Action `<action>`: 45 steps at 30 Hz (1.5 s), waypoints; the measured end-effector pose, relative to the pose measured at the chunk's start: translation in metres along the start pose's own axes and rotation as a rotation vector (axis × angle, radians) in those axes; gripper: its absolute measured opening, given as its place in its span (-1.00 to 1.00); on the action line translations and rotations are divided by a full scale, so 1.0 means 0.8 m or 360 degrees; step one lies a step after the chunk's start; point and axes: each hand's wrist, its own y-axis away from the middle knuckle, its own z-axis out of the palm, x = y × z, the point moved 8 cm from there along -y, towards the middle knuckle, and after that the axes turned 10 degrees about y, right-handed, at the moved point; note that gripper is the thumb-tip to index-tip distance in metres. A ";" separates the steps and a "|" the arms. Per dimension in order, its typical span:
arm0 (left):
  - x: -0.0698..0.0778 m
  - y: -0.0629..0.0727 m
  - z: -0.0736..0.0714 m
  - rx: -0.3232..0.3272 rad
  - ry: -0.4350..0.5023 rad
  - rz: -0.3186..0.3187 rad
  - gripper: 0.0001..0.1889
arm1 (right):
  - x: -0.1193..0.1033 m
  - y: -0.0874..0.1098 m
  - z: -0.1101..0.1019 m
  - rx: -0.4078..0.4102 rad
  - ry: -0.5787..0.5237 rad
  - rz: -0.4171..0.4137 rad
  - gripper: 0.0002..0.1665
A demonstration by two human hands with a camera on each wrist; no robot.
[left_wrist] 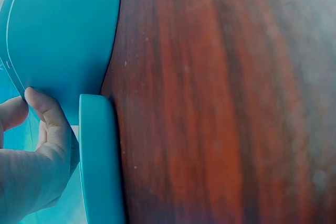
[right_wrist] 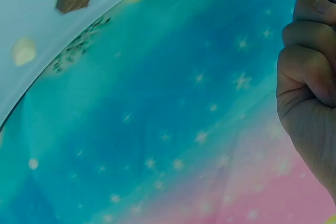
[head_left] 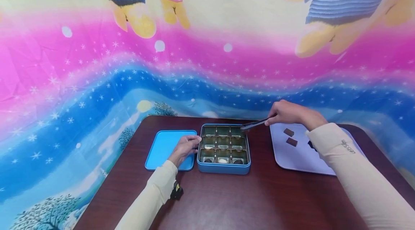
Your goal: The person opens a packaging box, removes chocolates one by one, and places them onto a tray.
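Note:
A blue square tin [head_left: 223,167] with a gold divided insert stands mid-table. Dark and white chocolates [head_left: 222,160] lie in its front compartments. At its left rim is my left hand [head_left: 184,148]; in the left wrist view the thumb [left_wrist: 44,106] and a finger pinch the tin's edge. My right hand [head_left: 285,112] grips dark tongs [head_left: 256,124] from above, their tips at the tin's back right compartment. Whether the tips hold anything is too small to tell. In the right wrist view, curled fingers [right_wrist: 307,72] surround the tongs' handle.
A blue lid [head_left: 168,149] lies left of the tin, partly under my left hand. To the right, a pale lilac tray [head_left: 291,163] bears brown chocolates [head_left: 291,141] and, in the right wrist view, a pale round piece [right_wrist: 23,52]. A printed cloth [head_left: 207,53] hangs behind the table.

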 end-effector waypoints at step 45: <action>-0.003 -0.005 0.000 0.0008 0.0014 -0.0021 -0.59 | 0.214 0.159 0.056 -0.0130 -0.0027 0.0503 -0.67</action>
